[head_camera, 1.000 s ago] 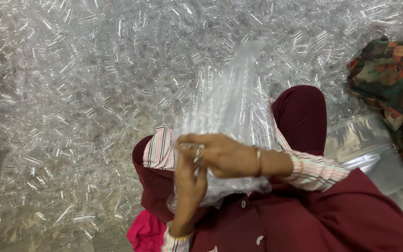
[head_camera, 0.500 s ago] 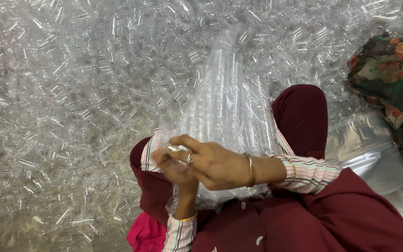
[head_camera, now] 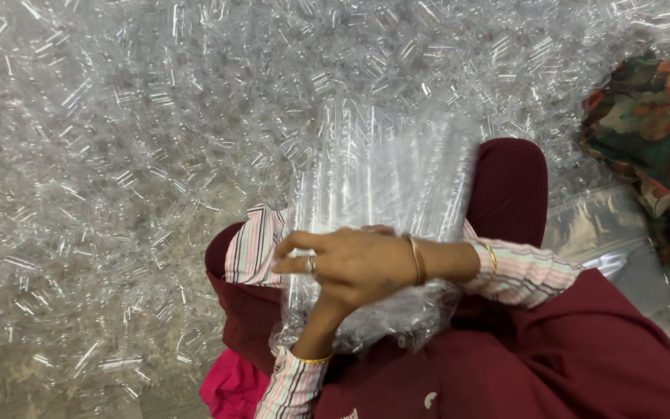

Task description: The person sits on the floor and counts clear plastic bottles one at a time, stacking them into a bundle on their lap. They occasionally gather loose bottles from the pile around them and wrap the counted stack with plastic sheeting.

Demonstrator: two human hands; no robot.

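Observation:
A clear plastic bag (head_camera: 385, 178) packed with thin transparent tubes stands upright on my lap. My right hand (head_camera: 350, 268) reaches across from the right and lies against the bag's lower front, fingers curled and thumb near the index finger, gripping the film. It wears a ring and bangles. My left hand (head_camera: 321, 316) comes up from below; only its wrist and heel show, and the fingers are hidden behind the right hand at the bag. Both sleeves are pink-striped.
A deep heap of loose clear tubes (head_camera: 118, 171) covers the floor ahead and to the left. My maroon-clad knee (head_camera: 509, 186) rises behind the bag. Another person's floral garment (head_camera: 645, 132) is at the right edge, and a pink cloth (head_camera: 230, 388) lies at the bottom.
My left hand has slipped from beside the right hand to behind it. The right hand has shifted slightly right, and the bag's top now stands wider and squarer.

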